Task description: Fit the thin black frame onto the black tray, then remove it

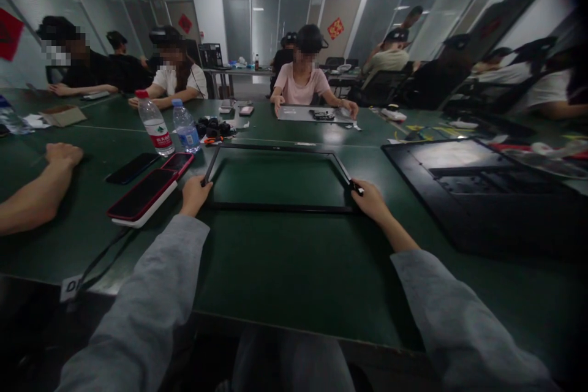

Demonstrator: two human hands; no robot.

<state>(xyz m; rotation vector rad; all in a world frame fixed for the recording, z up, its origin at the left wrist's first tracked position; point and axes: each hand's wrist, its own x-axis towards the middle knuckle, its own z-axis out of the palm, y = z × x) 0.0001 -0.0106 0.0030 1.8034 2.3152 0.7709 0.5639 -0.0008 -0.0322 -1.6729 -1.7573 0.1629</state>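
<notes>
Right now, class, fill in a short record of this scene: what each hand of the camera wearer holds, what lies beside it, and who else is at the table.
left hand: left hand grips the left side of the black frame
right hand: right hand grips the frame's right side
frame: flat on the green table, the green surface showing through it
left of frame: phones, two water bottles
right of frame: black panel
others: co-worker's forearm at left; seated person opposite
</notes>
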